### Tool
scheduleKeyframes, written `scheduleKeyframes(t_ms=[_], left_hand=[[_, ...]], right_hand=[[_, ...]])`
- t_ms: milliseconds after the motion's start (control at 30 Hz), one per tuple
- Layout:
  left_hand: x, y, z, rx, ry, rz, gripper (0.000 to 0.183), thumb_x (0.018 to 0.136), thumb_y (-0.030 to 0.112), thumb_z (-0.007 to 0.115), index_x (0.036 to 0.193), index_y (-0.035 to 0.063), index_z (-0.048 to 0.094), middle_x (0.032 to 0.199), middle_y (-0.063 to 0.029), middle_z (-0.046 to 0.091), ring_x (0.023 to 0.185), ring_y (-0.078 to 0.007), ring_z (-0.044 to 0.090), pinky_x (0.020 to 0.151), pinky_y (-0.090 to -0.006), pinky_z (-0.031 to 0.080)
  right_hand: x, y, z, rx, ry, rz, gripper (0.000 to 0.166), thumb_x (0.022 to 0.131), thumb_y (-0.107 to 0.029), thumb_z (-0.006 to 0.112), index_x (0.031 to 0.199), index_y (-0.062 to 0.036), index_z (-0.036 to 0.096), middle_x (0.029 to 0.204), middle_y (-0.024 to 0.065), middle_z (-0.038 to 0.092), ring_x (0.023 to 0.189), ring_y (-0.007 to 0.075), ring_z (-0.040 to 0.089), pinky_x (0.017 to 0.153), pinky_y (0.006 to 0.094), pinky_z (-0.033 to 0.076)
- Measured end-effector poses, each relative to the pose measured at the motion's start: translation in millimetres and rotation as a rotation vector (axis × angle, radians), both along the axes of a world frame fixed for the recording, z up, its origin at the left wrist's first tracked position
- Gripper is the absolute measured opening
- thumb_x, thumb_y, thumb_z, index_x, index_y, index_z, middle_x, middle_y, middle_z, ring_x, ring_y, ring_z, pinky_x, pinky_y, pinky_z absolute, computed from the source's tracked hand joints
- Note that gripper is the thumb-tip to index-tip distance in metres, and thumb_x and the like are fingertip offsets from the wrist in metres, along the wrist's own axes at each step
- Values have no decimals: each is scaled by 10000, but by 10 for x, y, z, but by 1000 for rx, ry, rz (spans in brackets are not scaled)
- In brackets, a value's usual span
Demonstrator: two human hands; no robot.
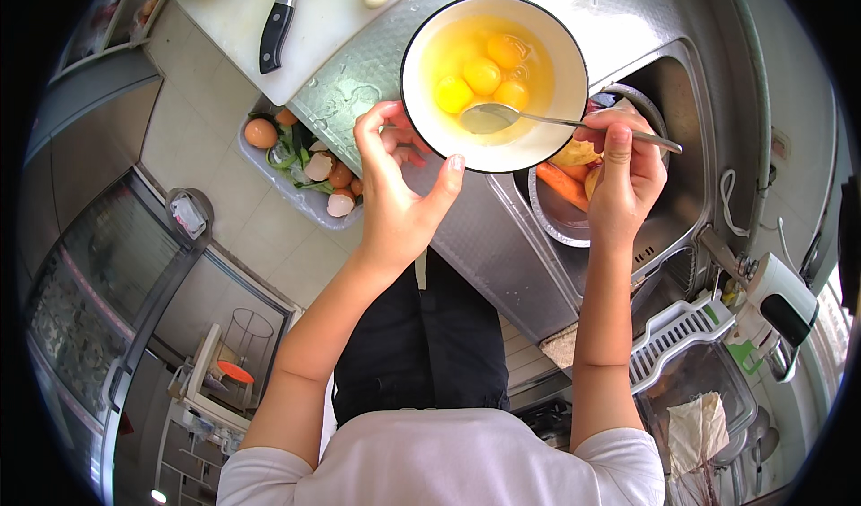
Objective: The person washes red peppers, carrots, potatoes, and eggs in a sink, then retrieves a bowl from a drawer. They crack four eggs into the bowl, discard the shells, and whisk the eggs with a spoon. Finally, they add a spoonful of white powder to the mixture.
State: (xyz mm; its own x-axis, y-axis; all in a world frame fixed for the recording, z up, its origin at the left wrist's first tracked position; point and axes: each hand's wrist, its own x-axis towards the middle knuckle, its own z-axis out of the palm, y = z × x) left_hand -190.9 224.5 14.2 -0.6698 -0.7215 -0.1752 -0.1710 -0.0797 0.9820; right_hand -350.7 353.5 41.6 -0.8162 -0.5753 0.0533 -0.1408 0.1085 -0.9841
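Observation:
A white enamel bowl (430, 55) with a dark rim holds several raw egg yolks (481, 75) in clear egg white. My left hand (403, 176) grips it at the lower left, the thumb at the near rim and the fingers partly hidden behind the wall. Between the thumb and fingers of my right hand (625, 176) is the handle of a metal spoon (490, 117). The spoon's head rests at the near side of the egg, beside the yolks, and its handle crosses the bowl's right rim.
A sink (679, 196) at right contains a metal basin (562, 227) with carrots (564, 184). A black-handled knife (277, 38) lies on the white cutting board (323, 28). Below the counter's left edge, a lined bin (296, 200) holds eggshells (340, 203) and green scraps. A dish rack (679, 341) stands at lower right.

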Motion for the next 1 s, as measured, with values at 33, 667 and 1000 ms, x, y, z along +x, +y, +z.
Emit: scheduleKeyframes(t_ms=[33,667,1000], left_hand=[[1,-3,-2,3,-1,-5,648,780,112,708,1260,23,281,1049,-107,471,878,-153,494,759,-305,423],[-6,-15,-6,12,-14,-12,666,771,119,706,1265,14,272,1045,-115,478,873,-156,503,756,-298,429],[2,-4,-3,31,-18,-8,667,775,130,708,1265,18,269,1043,-116,478,874,-158,498,766,-304,426]], right_hand=[[2,3,-3,-7,-4,2,189,961,-102,510,895,41,613,844,93,611,755,145,564,714,262,437],[85,101,110,-75,-11,-40,206,960,-140,527,880,33,605,805,96,605,721,156,556,692,282,444],[117,45,84,-122,-21,-58,196,961,-129,522,892,36,602,797,100,607,709,165,553,680,286,449]])
